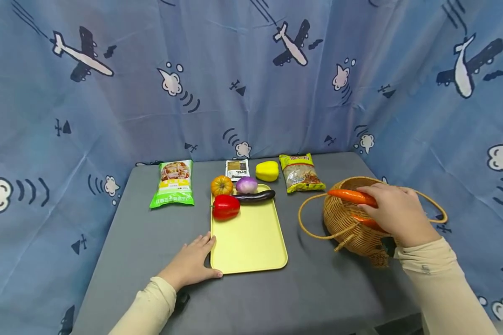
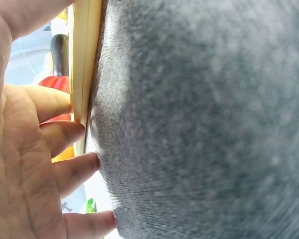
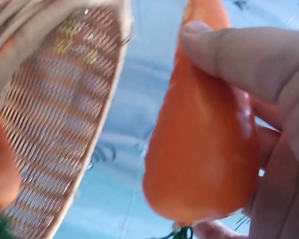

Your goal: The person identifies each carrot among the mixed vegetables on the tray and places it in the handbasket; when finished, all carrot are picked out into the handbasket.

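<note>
In the head view, my right hand [image 1: 396, 211] holds an orange carrot [image 1: 347, 195] over a wicker basket [image 1: 334, 216]. The right wrist view shows my thumb and fingers around that carrot [image 3: 199, 149], its green stem end downward. A second carrot [image 1: 368, 223] lies in the basket. My left hand [image 1: 193, 261] spreads at the near left corner of a yellow tray [image 1: 251, 246], fingertips at its side. On the tray's far part are a red bell pepper [image 1: 226, 207], an eggplant [image 1: 255, 196], a purple onion-like vegetable [image 1: 247, 185] and a small orange pumpkin [image 1: 221, 185].
A green-and-white food bag [image 1: 173, 184] stands at the back left. Behind the tray lie a small white packet [image 1: 237, 170], a yellow pepper [image 1: 267, 171] and a yellow food bag [image 1: 301, 173]. The basket's looped handles [image 1: 302, 218] stick out sideways. A blue curtain [image 1: 243, 93] encloses the grey table [image 1: 159, 237].
</note>
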{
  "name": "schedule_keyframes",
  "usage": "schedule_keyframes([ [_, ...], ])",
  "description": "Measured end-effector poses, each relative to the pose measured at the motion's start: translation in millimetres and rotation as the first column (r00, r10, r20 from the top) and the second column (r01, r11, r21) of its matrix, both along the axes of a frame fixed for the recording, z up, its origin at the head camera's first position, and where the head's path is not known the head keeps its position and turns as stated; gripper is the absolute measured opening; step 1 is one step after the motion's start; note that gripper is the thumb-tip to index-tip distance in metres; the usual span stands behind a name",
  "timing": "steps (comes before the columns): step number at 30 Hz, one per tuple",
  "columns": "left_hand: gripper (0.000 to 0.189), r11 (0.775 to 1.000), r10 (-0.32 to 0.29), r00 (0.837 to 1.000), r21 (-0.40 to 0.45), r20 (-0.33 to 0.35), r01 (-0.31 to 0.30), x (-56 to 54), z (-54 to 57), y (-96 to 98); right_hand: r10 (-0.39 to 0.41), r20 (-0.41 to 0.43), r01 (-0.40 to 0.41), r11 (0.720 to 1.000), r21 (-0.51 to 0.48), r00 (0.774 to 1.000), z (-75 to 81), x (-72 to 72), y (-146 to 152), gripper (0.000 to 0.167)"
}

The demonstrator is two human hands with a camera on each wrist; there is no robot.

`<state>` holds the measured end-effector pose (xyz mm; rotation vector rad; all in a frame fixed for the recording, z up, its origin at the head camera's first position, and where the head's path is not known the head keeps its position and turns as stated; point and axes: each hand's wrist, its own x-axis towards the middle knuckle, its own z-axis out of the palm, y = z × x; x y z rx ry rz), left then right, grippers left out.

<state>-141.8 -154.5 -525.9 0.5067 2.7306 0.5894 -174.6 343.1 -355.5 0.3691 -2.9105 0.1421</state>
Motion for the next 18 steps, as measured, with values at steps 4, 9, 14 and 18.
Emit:
schedule_keyframes([
  [4,0.108,1.0,0.011,1.0,-0.008,0.004,-0.011,1.4,2.2,-1.1,-0.053,0.069,0.052,0.999,0.015,0.996,-3.3,0.8,15.9,0.048],
  [9,0.107,1.0,0.007,1.0,-0.005,0.002,-0.007,1.9,5.4,-0.2,-0.125,0.13,0.122,0.992,0.032,0.984,-9.0,4.1,27.1,0.039],
  [14,0.107,1.0,-0.006,1.0,-0.011,-0.004,0.006,0.5,9.1,0.6,-0.185,0.188,0.182,0.983,0.03,0.965,-19.0,5.3,32.2,0.029],
  [18,0.107,1.0,-0.01,1.0,-0.017,-0.01,0.01,-0.2,9.1,1.1,-0.181,0.206,0.181,0.983,0.018,0.962,-24.4,4.7,32.0,0.025],
])
